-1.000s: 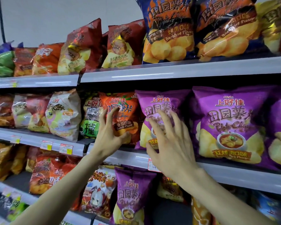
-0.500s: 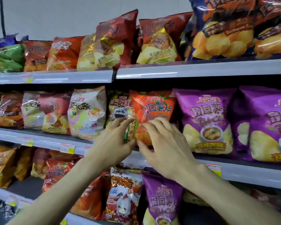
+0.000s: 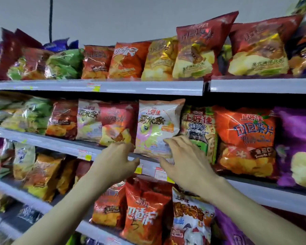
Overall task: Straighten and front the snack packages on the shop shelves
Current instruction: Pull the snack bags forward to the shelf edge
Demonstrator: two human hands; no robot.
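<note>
Left hand (image 3: 117,160) curled at lower-left corner of white snack bag (image 3: 157,124), grip unclear. Right hand (image 3: 185,160) pinches lower-right corner. Bag stands between hands on shelf edge (image 3: 60,145). Likely light, puffy, slippery film: hold bottom corners, no squeezing.

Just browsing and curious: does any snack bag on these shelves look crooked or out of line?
Yes. On the middle shelf the white bag sits askew, its top corner overlapping the green prawn-cracker bag. On the top shelf a dark red bag leans over the gold bag.
</note>
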